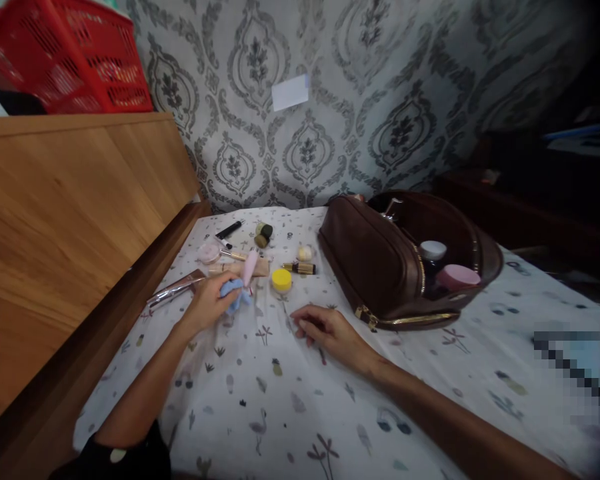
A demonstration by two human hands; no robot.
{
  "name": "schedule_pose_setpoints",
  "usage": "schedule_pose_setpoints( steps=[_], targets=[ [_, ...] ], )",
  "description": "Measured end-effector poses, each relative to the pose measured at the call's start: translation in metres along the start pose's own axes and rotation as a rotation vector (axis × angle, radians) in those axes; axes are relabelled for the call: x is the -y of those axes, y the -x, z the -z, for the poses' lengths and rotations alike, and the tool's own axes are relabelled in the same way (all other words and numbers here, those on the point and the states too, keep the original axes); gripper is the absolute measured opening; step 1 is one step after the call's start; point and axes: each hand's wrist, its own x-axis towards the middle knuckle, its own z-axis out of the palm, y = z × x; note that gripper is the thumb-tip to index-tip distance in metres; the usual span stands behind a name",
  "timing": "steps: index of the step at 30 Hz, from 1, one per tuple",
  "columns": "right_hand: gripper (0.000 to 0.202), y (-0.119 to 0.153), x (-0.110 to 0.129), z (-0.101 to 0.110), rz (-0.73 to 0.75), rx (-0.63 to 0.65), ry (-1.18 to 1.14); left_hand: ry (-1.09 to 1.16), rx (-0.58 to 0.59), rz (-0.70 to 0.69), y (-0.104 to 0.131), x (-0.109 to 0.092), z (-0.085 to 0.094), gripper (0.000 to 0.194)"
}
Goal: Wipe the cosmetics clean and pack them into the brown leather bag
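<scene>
My left hand is closed round a crumpled light blue cloth, low over the patterned sheet. Just beyond it lie a pink tube and a beige tube. My right hand is closed, fingers curled, on a thin stick-like item; its ends poke out past the fingers, and its kind is too small to tell. Between the two hands, a little farther off, stands a small jar with a yellow lid. A gold and black tube and a small cream-coloured jar are beside it.
An open brown cosmetic bag with jars inside stands at the right. A silver-brown brush, a round pink compact, a black tube and dark-capped bottles lie at the back left. A wooden headboard borders the left.
</scene>
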Motion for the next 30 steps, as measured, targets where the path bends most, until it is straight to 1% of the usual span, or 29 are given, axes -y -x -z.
schedule_pose_setpoints(
  steps=[1, 3, 5, 6, 8, 10, 12, 14, 16, 18, 21, 23, 26, 30],
  targets=[
    [0.033, 0.000, 0.000, 0.000, -0.006, -0.001, -0.004, 0.065, 0.030, 0.002, -0.003, -0.003, 0.001, 0.021],
    [0.031, 0.000, -0.001, 0.000, -0.013, -0.001, -0.007, 0.145, 0.007, 0.040, -0.017, -0.002, 0.001, 0.026],
    [0.027, 0.000, -0.001, 0.001, -0.014, -0.002, -0.006, 0.174, -0.048, 0.108, -0.040, 0.003, -0.002, 0.029],
    [0.026, 0.000, -0.001, 0.000, -0.012, -0.002, -0.007, 0.200, -0.053, 0.148, -0.053, 0.006, -0.006, 0.030],
    [0.023, 0.000, -0.001, 0.000, -0.009, -0.003, -0.013, 0.239, -0.011, 0.174, -0.080, 0.009, -0.021, 0.031],
    [0.020, 0.000, -0.003, -0.001, -0.003, -0.005, -0.022, 0.268, 0.069, 0.199, -0.104, 0.009, -0.040, 0.032],
    [0.018, -0.001, -0.005, -0.002, 0.002, -0.006, -0.038, 0.273, 0.139, 0.213, -0.124, 0.006, -0.060, 0.029],
    [0.016, -0.001, -0.006, -0.003, 0.007, -0.014, -0.062, 0.256, 0.184, 0.214, -0.139, 0.003, -0.076, 0.023],
    [0.016, -0.001, -0.006, -0.003, 0.011, -0.023, -0.086, 0.233, 0.207, 0.211, -0.152, -0.001, -0.086, 0.019],
    [0.017, -0.001, -0.007, -0.003, 0.005, -0.025, -0.102, 0.220, 0.223, 0.213, -0.159, -0.005, -0.090, 0.019],
    [0.025, -0.003, -0.008, -0.003, -0.016, -0.024, -0.142, 0.229, 0.235, 0.221, -0.159, -0.013, -0.088, 0.019],
    [0.030, -0.005, -0.011, -0.002, -0.026, -0.022, -0.208, 0.246, 0.219, 0.231, -0.153, -0.019, -0.081, 0.021],
    [0.035, -0.009, -0.015, 0.000, -0.036, -0.012, -0.345, 0.279, 0.161, 0.245, -0.137, -0.025, -0.062, 0.028],
    [0.038, -0.011, -0.018, 0.001, -0.057, -0.015, -0.470, 0.315, 0.085, 0.273, -0.111, -0.033, -0.030, 0.043]
  ],
)
